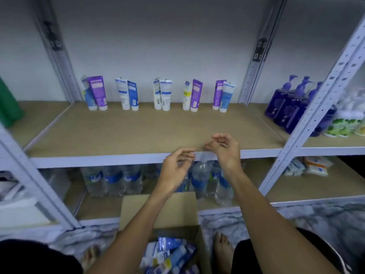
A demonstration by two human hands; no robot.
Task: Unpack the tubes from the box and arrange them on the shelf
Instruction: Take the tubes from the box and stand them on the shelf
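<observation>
Several tubes, white, blue and purple, stand cap-down in pairs along the back of the brown shelf [138,133]; the leftmost pair has a purple tube [97,92], the rightmost a blue-white one [226,97]. An open cardboard box [158,210] sits on the floor below, with several more tubes [169,254] lying inside. My left hand [175,171] and my right hand [225,149] hover at the shelf's front edge, above the box, fingers loosely curled and holding nothing.
Purple pump bottles [292,107] and green-white packs [343,125] fill the shelf bay to the right. Water bottles [118,180] stand on the lower shelf behind the box. A metal upright [316,107] stands at the right. My bare feet [222,252] flank the box.
</observation>
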